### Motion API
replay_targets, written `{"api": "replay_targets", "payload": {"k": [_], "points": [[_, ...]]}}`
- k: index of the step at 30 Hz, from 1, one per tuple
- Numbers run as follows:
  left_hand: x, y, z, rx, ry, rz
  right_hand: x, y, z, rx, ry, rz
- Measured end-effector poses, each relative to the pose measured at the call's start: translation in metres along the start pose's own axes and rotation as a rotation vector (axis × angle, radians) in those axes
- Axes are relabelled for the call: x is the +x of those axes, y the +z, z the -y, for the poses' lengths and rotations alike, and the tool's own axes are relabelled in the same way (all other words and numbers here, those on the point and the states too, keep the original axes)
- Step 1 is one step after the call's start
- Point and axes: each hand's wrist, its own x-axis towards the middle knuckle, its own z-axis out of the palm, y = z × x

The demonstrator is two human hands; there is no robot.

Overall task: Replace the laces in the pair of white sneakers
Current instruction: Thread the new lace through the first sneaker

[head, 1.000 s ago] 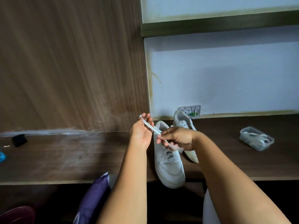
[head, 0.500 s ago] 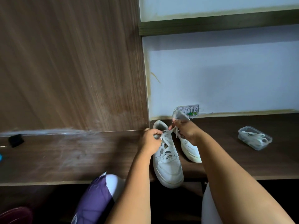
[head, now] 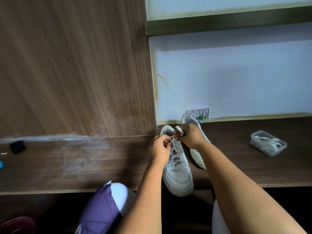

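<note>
White sneaker (head: 177,173) on wooden ledge (head: 84,162), left hand (head: 159,147) and right hand (head: 190,135) fingers pinching its lace (head: 175,147)

Both forearms are bare, with purple-and-white clothing (head: 108,205) over the lap.

A dark wood-grain counter (head: 84,162) was backed by a brown wooden panel (head: 67,65) at its left and a pale wall (head: 236,81) crossed by a shelf (head: 228,21).
</note>
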Motion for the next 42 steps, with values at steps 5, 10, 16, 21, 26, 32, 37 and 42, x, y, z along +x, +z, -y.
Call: {"api": "replay_targets", "payload": {"k": [5, 10, 16, 21, 26, 32, 37, 42], "points": [[-0.001, 0.002, 0.001, 0.025, 0.033, -0.024, 0.004, 0.003, 0.003, -0.202, -0.067, 0.021], [0.0, 0.002, 0.0, 0.052, 0.084, -0.068, 0.006, 0.006, 0.005, -0.327, -0.124, 0.112], [0.009, -0.005, 0.004, -0.057, -0.054, -0.067, 0.008, 0.008, -0.002, -0.14, -0.035, 0.019], [0.006, -0.006, 0.006, -0.113, -0.137, -0.032, 0.008, 0.005, -0.007, -0.098, 0.047, 0.023], [0.003, -0.003, 0.002, -0.059, -0.071, -0.077, 0.007, 0.005, -0.008, -0.063, 0.091, 0.042], [0.004, 0.006, 0.003, 0.012, -0.023, -0.085, 0.003, 0.007, -0.003, -0.118, 0.059, 0.023], [0.007, 0.008, 0.011, -0.041, -0.011, -0.074, 0.003, 0.009, -0.003, -0.102, 0.092, 0.016], [0.006, 0.017, 0.017, -0.104, 0.022, -0.131, 0.004, 0.012, -0.004, -0.095, 0.138, 0.007]]}}
